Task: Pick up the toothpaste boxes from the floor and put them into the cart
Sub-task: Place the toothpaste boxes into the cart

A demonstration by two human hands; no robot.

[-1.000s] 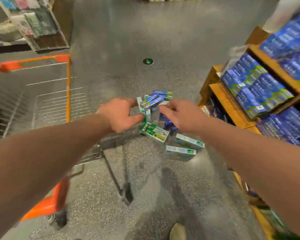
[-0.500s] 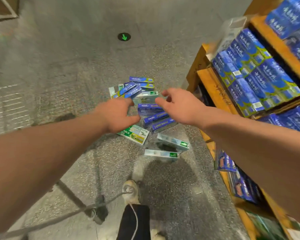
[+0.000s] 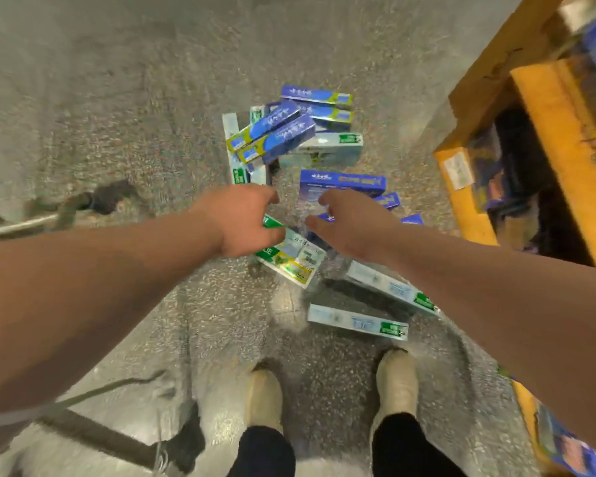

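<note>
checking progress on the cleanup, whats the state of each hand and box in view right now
left hand, loosely curled above the green and white box, gripping nothing
right hand, fingers spread, holding nothing
green and white box, flat on the floor
blue boxes, leaning on other boxes, not yet picked up
pale boxes, flat on the floor near the shoes
cart, only its lower frame shows at left
</note>
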